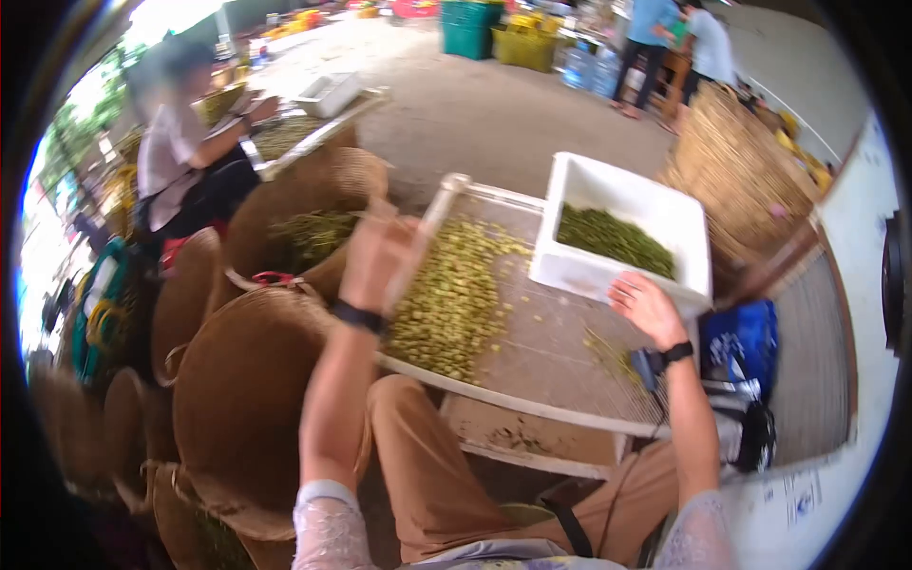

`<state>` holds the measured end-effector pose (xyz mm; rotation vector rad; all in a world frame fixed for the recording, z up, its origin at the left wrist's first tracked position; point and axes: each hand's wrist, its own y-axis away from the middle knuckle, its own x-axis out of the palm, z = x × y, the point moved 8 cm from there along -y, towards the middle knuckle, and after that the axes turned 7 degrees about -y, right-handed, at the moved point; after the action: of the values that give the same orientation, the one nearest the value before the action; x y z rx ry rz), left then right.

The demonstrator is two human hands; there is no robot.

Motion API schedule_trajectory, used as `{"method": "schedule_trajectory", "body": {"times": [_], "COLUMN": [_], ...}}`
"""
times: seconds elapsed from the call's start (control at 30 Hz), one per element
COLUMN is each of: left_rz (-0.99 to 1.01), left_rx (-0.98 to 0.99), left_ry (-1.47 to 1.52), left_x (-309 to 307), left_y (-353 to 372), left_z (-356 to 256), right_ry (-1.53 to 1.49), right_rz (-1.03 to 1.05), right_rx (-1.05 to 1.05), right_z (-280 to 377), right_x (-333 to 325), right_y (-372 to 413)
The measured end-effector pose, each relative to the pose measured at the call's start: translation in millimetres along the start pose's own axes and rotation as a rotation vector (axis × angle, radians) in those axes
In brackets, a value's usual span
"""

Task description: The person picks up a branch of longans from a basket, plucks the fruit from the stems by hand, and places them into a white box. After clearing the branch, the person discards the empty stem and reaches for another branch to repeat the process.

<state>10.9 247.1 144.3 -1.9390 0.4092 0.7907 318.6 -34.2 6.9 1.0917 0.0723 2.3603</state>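
My left hand (380,256) is raised at the left edge of the tray, beside a basket (351,174) with green stalks in it; motion smears its fingers. My right hand (646,306) is over the tray, by the near side of a white box (698,247), its fingers partly curled; anything between them is too small to make out. Dark green pieces (616,239) lie in the box. Many small yellow-green pieces (446,309) cover the left part of the framed mesh tray (551,351). A few thin stalks (608,353) lie near my right wrist.
Large woven baskets (252,399) crowd the left side. A seated person (176,157) works at another tray at the back left. A tall woven basket (741,176) and a blue bag (746,342) stand on the right. Two people stand at the far right.
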Motion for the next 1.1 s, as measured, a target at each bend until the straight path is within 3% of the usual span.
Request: {"method": "schedule_trajectory", "body": {"times": [0.07, 0.13, 0.2, 0.27, 0.3, 0.33, 0.37, 0.4, 0.47, 0.53, 0.6, 0.67, 0.73, 0.8, 0.87, 0.93, 1.07, 1.1], "left_rz": [-0.169, -0.369, -0.667, -0.41, -0.138, 0.098, 0.144, 0.24, 0.425, 0.533, 0.719, 0.741, 0.757, 0.697, 0.646, 0.494, 0.447, 0.546], "left_rx": [-0.564, -1.036, -1.405, -1.035, -0.745, -0.616, -0.718, -0.681, -0.582, -0.901, -0.878, -0.948, -1.016, -0.887, -0.815, -0.586, -0.454, -0.477], "left_ry": [1.073, 1.144, 1.152, 1.403, 1.589, 1.897, 1.717, 1.976, 1.935, 1.803, 1.782, 1.761, 1.736, 1.364, 1.297, 1.107, 0.892, 0.962], "left_x": [6, 48, 20, 41, 57, 67, 65, 82, 99, 120, 148, 166, 185, 201, 211, 207, 206, 211], "left_y": [-18, -23, -7, -11, -10, -5, 11, 26, 60, 100, 133, 158, 177, 186, 183, 162, 133, 130], "left_z": [121, 291, 219, 167, 133, 74, 20, -12, -76, -121, -153, -176, -193, -192, -195, -199, -220, -227], "right_ry": [0.31, 0.786, 1.287, 1.571, 1.57, 1.771, 1.97, 1.97, 1.915, 1.773, 1.628, 1.392, 1.34, 1.234, 1.24, 1.241, 1.332, 1.398], "right_rz": [-0.17, -0.252, -0.327, -0.335, -0.336, -0.376, -0.412, -0.405, -0.482, -0.476, -0.48, -0.43, -0.391, -0.314, -0.288, -0.264, -0.226, -0.203], "right_rx": [-0.054, -0.081, 0.013, -0.116, -0.108, 0.009, 0.132, 0.138, -0.017, -0.044, -0.068, -0.272, -0.28, -0.282, -0.321, -0.361, -0.499, -0.542], "right_z": [-1, -7, -24, -45, -55, -66, -75, -83, -76, -67, -57, -40, -35, -34, -32, -35, -42, -46], "right_x": [-20, -51, -77, -96, -100, -106, -114, -118, -119, -113, -109, -90, -79, -66, -51, -34, -12, -7], "right_y": [26, 38, 40, 35, 31, 26, 24, 24, 23, 24, 39, 58, 71, 85, 97, 107, 104, 101]}}
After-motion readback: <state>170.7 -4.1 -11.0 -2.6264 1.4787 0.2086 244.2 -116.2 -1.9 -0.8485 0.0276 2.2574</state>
